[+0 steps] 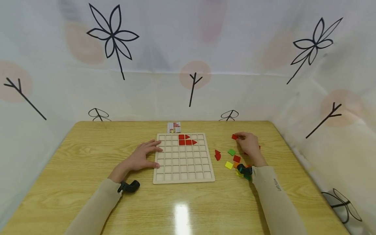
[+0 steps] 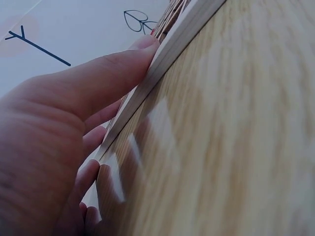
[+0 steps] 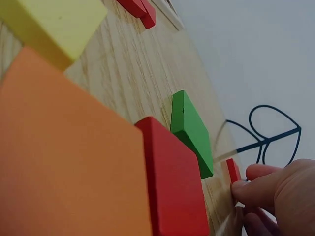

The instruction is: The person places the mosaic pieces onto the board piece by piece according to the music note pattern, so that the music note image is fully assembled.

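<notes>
A wooden grid board (image 1: 171,179) lies on the table; red square tiles (image 1: 181,142) and red triangles (image 1: 194,142) fill some cells of its two top rows. My left hand (image 1: 143,156) rests on the board's left edge with fingers spread. Its thumb (image 2: 118,66) touches the rim in the left wrist view. Over on the right, my right hand (image 1: 249,143) pinches a red square tile (image 1: 234,136) between thumb and fingers. That tile (image 3: 233,171) is partly covered by the fingertips in the right wrist view.
Loose tiles lie right of the board: a green tile (image 1: 231,152), a yellow tile (image 1: 229,165), a red tile (image 1: 237,158), an orange tile (image 3: 74,157) and others, some under the right wrist. A small picture card (image 1: 174,127) lies behind the board.
</notes>
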Action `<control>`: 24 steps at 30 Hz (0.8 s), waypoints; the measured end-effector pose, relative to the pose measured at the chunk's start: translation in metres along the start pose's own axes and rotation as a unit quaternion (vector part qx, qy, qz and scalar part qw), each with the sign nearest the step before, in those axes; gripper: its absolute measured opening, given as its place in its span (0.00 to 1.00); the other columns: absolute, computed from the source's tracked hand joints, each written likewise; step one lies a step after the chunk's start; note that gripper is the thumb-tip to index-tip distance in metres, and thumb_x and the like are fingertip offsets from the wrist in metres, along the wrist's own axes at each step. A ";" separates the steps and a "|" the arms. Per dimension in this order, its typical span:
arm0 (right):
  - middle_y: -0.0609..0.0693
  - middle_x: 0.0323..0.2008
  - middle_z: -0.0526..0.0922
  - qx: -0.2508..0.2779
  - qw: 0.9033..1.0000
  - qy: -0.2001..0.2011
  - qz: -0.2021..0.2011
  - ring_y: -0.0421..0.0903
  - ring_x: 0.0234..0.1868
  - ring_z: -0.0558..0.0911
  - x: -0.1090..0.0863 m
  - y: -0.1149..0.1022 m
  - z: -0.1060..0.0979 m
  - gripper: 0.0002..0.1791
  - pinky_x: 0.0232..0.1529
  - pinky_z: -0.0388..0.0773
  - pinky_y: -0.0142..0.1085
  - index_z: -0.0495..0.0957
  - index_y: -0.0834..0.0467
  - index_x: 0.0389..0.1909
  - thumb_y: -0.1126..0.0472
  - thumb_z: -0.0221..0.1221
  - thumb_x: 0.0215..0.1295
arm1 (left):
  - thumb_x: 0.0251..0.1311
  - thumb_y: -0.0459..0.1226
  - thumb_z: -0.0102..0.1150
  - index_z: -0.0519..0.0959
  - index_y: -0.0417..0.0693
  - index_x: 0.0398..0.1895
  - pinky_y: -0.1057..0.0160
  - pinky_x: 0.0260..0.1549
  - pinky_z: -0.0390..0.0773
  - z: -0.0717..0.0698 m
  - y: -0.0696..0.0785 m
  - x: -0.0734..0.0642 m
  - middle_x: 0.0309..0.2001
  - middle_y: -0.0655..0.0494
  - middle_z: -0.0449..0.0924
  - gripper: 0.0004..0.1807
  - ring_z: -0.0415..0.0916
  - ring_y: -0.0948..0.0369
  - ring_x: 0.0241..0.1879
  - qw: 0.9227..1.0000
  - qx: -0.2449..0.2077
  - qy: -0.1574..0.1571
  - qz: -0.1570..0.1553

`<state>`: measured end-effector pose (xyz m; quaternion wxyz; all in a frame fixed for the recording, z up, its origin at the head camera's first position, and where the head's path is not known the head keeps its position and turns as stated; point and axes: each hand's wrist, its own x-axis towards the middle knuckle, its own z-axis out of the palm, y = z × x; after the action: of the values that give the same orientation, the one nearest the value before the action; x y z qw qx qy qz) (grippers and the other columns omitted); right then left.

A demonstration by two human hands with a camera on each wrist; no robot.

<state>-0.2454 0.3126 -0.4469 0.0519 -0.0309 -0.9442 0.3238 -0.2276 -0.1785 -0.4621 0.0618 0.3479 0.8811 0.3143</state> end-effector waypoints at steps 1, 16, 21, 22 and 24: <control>0.68 0.57 0.79 -0.002 1.000 0.000 0.001 0.55 0.30 0.75 0.000 0.000 0.001 0.15 0.30 0.71 0.41 0.81 0.65 0.55 0.69 0.57 0.70 | 0.54 0.55 0.71 0.77 0.51 0.64 0.35 0.69 0.43 0.000 0.000 0.000 0.76 0.51 0.57 0.35 0.46 0.45 0.76 1.000 0.000 0.000 -0.002; 0.67 0.54 0.80 0.010 1.000 -0.003 -0.002 0.62 0.52 0.79 0.000 -0.003 0.000 0.18 0.51 0.77 0.53 0.78 0.68 0.58 0.68 0.59 0.68 | 0.55 0.54 0.71 0.77 0.51 0.63 0.34 0.68 0.43 -0.001 0.003 -0.001 0.76 0.51 0.58 0.34 0.46 0.45 0.76 1.000 -0.006 0.001 -0.012; 0.66 0.51 0.80 0.024 1.000 -0.016 -0.005 0.61 0.49 0.78 -0.002 -0.011 0.001 0.21 0.50 0.77 0.53 0.78 0.67 0.59 0.67 0.59 0.66 | 0.55 0.53 0.71 0.77 0.51 0.63 0.35 0.68 0.43 0.000 0.002 0.000 0.76 0.50 0.58 0.33 0.46 0.45 0.76 1.000 -0.006 0.002 -0.006; 0.66 0.50 0.80 0.028 0.999 -0.019 -0.006 0.61 0.49 0.78 -0.002 -0.013 0.002 0.21 0.49 0.77 0.52 0.77 0.67 0.59 0.66 0.58 0.66 | 0.55 0.53 0.71 0.77 0.51 0.63 0.35 0.68 0.43 0.000 0.002 0.000 0.76 0.50 0.58 0.33 0.46 0.45 0.76 1.000 -0.004 0.001 -0.005; 0.66 0.50 0.80 0.029 0.999 -0.019 -0.014 0.61 0.48 0.79 -0.003 -0.019 0.005 0.21 0.48 0.78 0.52 0.78 0.67 0.59 0.66 0.58 0.65 | 0.55 0.54 0.71 0.77 0.51 0.63 0.35 0.69 0.43 0.000 0.001 0.000 0.76 0.50 0.57 0.33 0.46 0.45 0.76 1.000 -0.002 0.001 -0.003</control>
<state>-0.2430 0.2941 -0.4392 0.0391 -0.0099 -0.9356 0.3509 -0.2268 -0.1774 -0.4616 0.0628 0.3450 0.8814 0.3165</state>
